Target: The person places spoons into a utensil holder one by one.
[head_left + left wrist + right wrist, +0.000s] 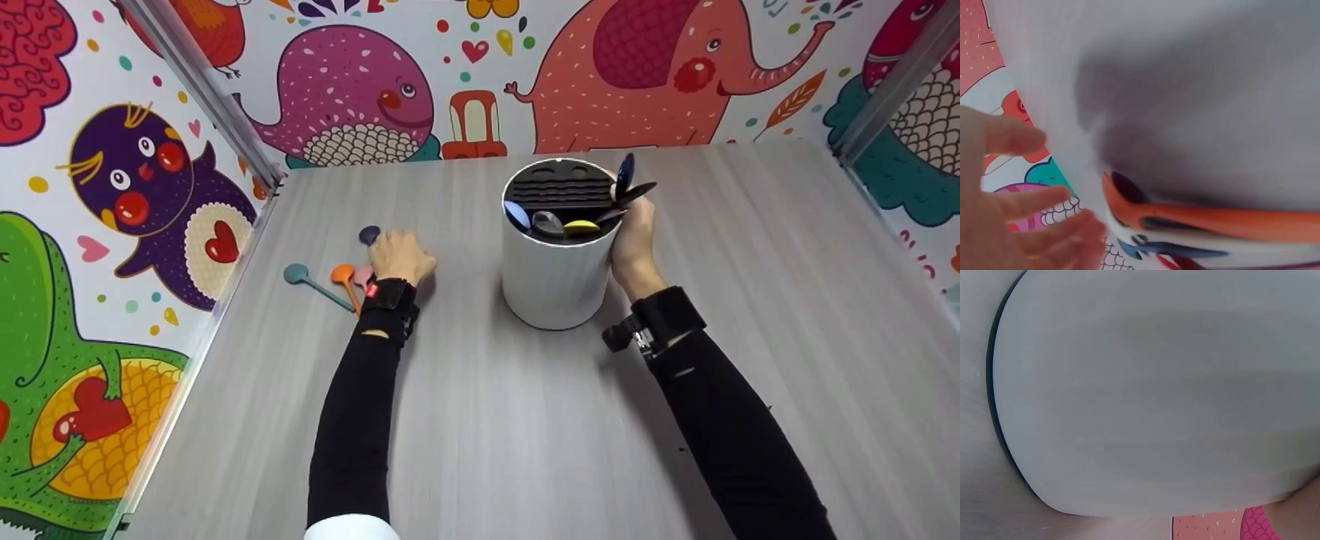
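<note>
My left hand [401, 257] is over a small group of spoons on the left of the table, fingers extended in the left wrist view. Around it in the head view lie a dark spoon [368, 235], a teal spoon [297, 274], an orange spoon [343, 274] and a pink spoon [362, 276]. Close beside the fingers in the left wrist view runs a blurred bundle of orange [1224, 222], white and blue pieces. My right hand [636, 244] grips the right side of a white cylindrical utensil holder [555, 281]; its fingertips are hidden.
Several utensils stand in the holder's black slotted insert [559, 191], among them a blue one [625, 174] and a yellow one [580, 227]. Printed walls with cartoon animals enclose the wood-grain table [495, 427] at the back, left and right.
</note>
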A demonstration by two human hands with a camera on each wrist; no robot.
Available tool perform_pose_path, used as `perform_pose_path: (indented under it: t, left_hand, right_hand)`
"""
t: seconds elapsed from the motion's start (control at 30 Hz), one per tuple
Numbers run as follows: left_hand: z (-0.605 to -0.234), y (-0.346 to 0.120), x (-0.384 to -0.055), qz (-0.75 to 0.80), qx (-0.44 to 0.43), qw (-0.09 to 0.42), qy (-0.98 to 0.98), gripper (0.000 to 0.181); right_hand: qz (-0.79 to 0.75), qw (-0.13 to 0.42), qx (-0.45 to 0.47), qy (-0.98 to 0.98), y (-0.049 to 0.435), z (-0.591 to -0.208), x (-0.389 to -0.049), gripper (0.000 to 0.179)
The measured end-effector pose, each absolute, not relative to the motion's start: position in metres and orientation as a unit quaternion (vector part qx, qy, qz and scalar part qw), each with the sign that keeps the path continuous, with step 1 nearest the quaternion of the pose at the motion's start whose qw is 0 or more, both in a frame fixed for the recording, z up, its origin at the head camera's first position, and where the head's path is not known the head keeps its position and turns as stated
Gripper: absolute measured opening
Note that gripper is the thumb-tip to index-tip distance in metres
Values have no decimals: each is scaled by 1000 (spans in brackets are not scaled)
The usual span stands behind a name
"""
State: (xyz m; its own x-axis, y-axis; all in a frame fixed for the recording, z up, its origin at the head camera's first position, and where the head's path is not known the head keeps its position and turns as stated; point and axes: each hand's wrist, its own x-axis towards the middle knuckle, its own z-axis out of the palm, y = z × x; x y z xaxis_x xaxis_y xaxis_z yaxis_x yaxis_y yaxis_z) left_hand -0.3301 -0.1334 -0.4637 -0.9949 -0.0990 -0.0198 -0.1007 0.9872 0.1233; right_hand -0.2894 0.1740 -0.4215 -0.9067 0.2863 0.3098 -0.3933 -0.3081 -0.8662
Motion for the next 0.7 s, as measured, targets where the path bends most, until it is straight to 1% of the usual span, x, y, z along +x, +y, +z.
perform_pose_path:
  t: [0.17, 0.27, 0.37, 0.47, 0.7]
  left_hand:
    - [-462, -133, -327, 40, -86, 90, 991, 57]
    - [-462, -133, -325, 46, -94, 114, 988, 59]
    - [-464, -132, -326, 57, -102, 111, 987, 57]
    - [-467, -130, -328, 67, -109, 97, 987, 55]
    - [-465, -127, -327, 94, -91, 84, 988, 50]
  right_hand:
    - [810, 206, 65, -545, 173, -422, -289, 39]
    - [814, 204, 64, -540, 173, -421, -289, 38]
    - [814, 208, 55, -540, 174, -420, -289, 36]
    - [808, 214, 45, -547, 175, -419, -290, 34]
    - [811, 207, 62, -543, 176, -420, -288, 39]
